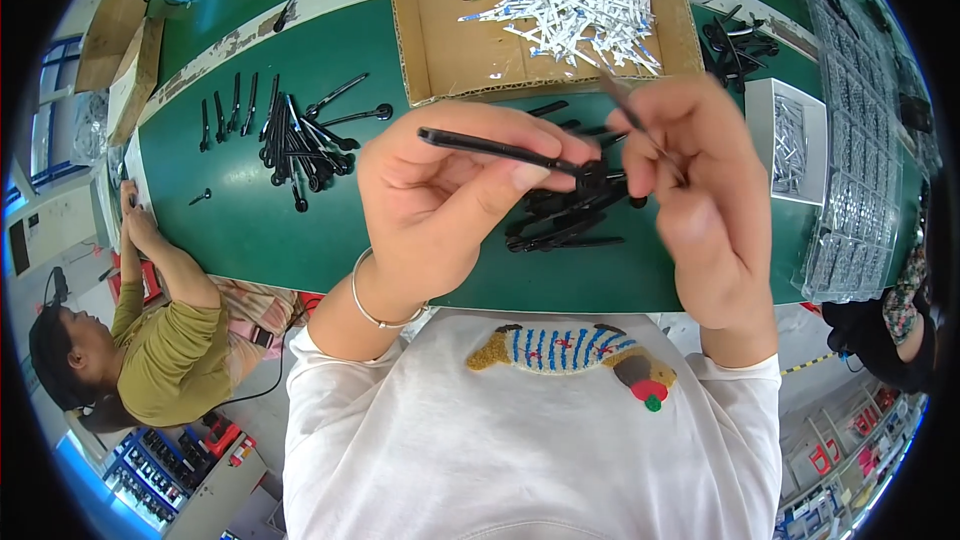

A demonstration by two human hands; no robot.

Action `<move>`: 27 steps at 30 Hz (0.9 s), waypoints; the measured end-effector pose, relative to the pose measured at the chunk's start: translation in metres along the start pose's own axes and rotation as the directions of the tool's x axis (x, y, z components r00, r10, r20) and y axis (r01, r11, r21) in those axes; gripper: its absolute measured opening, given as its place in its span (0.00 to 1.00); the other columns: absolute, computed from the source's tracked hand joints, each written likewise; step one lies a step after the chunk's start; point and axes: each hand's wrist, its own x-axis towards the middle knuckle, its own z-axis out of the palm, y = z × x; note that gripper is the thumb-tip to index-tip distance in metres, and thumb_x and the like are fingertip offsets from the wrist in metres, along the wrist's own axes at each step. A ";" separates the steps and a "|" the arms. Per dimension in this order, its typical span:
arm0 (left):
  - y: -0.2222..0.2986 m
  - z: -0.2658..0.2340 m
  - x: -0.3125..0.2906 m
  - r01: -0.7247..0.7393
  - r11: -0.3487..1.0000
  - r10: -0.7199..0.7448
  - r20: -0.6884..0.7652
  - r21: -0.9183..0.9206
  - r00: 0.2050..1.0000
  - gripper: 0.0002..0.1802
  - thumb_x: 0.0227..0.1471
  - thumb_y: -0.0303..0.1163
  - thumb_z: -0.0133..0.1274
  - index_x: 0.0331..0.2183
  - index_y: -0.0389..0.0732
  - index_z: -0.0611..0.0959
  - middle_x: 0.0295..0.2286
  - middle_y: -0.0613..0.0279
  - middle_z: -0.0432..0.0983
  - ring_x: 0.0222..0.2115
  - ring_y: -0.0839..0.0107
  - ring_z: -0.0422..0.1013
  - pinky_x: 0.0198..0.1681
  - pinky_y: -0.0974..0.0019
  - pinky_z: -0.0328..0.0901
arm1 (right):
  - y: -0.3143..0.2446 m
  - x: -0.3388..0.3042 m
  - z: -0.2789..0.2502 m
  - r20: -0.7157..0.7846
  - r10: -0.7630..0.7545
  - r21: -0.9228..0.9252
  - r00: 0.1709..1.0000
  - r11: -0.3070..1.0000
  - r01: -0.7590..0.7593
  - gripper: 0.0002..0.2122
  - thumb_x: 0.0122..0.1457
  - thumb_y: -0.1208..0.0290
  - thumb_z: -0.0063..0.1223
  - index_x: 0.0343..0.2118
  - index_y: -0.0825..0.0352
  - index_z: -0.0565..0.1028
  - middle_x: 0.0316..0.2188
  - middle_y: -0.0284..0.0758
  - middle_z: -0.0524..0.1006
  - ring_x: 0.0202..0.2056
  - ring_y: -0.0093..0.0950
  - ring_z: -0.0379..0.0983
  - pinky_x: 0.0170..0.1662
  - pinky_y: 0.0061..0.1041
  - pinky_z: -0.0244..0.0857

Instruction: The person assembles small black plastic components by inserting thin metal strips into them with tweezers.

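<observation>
My left hand [425, 195] grips a slim black plastic piece [490, 148] with a rounded end, tilted slightly down to the right, above the table. In my right hand [715, 195] is a pair of metal tweezers [637, 123], blurred, one end pointing toward the cardboard box. The fingers of my right hand are close to the round end of the black piece; whether they touch it I cannot tell. Below both hands lies a heap of similar black pieces [565, 225], partly hidden by them.
A cardboard box [425, 50] at the back holds thin white-and-blue strips [575, 0]. More black pieces [295, 145] lie on the green table [300, 250] at left. At right stand a white box [762, 130] of small parts and clear plastic trays [850, 160]. A co-worker [165, 340] sits far left.
</observation>
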 end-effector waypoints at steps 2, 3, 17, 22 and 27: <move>0.002 0.000 0.000 -0.043 0.999 0.042 0.020 0.026 0.999 0.07 0.52 0.16 0.46 0.36 0.25 0.74 0.34 0.44 0.75 0.38 0.58 0.74 0.39 0.62 0.74 | 0.000 0.000 -0.004 0.001 -0.059 -0.104 0.998 0.993 0.058 0.10 0.60 0.69 0.42 0.36 0.72 0.69 0.29 0.31 0.68 0.24 0.17 0.58 0.26 0.15 0.52; 0.003 0.001 0.000 -0.047 0.998 0.047 0.008 0.030 0.999 0.07 0.52 0.15 0.46 0.36 0.25 0.74 0.34 0.44 0.75 0.38 0.58 0.74 0.39 0.62 0.74 | -0.002 0.000 -0.005 0.010 -0.113 -0.210 0.994 0.971 0.113 0.09 0.60 0.72 0.40 0.35 0.73 0.69 0.29 0.32 0.68 0.23 0.18 0.58 0.27 0.16 0.53; 0.006 -0.005 0.004 -0.189 0.971 0.181 0.071 0.145 0.981 0.06 0.48 0.17 0.50 0.32 0.27 0.77 0.30 0.41 0.77 0.32 0.60 0.76 0.36 0.65 0.71 | -0.005 0.000 -0.007 0.105 -0.385 -0.618 0.917 0.697 0.363 0.07 0.42 0.84 0.54 0.27 0.72 0.73 0.23 0.38 0.74 0.22 0.32 0.68 0.25 0.24 0.61; 0.011 -0.003 0.002 -0.189 0.958 0.177 0.076 0.216 0.981 0.08 0.44 0.14 0.51 0.31 0.27 0.78 0.30 0.43 0.77 0.31 0.60 0.76 0.35 0.65 0.71 | -0.007 0.000 -0.008 0.142 -0.401 -0.644 0.905 0.657 0.393 0.08 0.41 0.83 0.56 0.27 0.71 0.74 0.23 0.38 0.73 0.21 0.31 0.68 0.24 0.24 0.60; 0.019 0.002 0.001 -0.071 0.925 0.068 0.023 0.372 0.997 0.10 0.50 0.31 0.56 0.29 0.35 0.75 0.27 0.49 0.75 0.28 0.57 0.75 0.34 0.55 0.73 | -0.005 -0.001 -0.010 0.164 -0.416 -0.664 0.895 0.624 0.412 0.07 0.42 0.80 0.57 0.27 0.71 0.74 0.22 0.37 0.73 0.21 0.31 0.67 0.23 0.25 0.59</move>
